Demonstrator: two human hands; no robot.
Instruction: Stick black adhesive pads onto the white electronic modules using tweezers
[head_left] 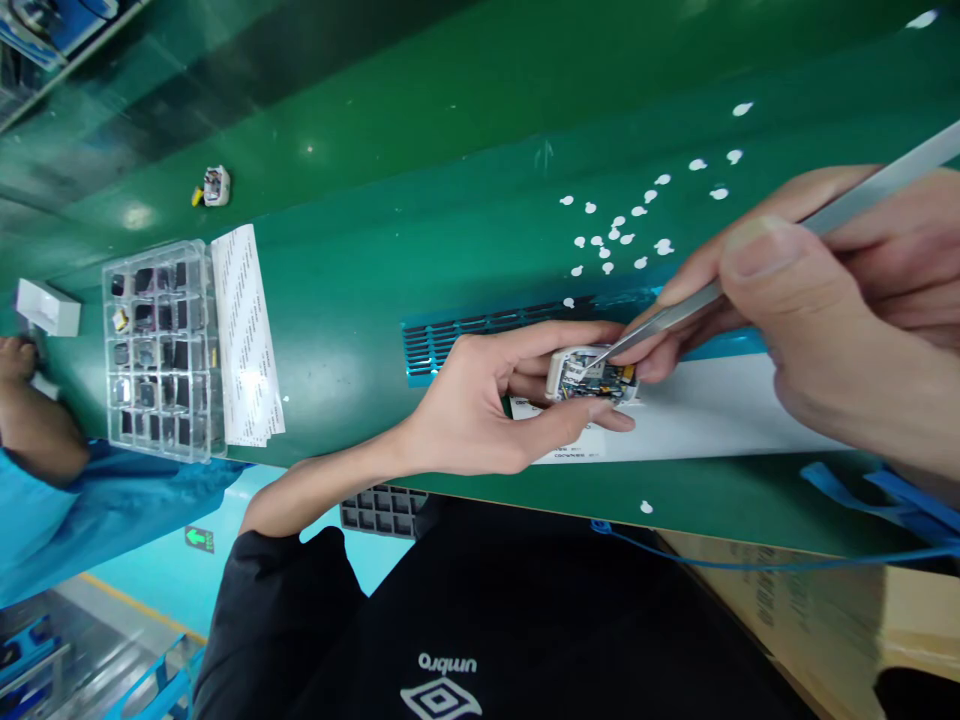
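My left hand grips a small white-cased device with an exposed circuit board between thumb and fingers. In my right hand is a pair of metal tweezers, its tip touching or just above the board. The right fingertips also reach the device's edge. Under the hands lies a white sheet with printed text near its left end. A blue strip with black slots lies beside my left hand. Several small white round tabbed stickers are scattered on the green mat beyond.
A clear compartment tray holds several dark parts, with printed paper strips alongside. Another small device lies farther off. A co-worker's arm is at the left by a small white box. A blue cord crosses the near edge.
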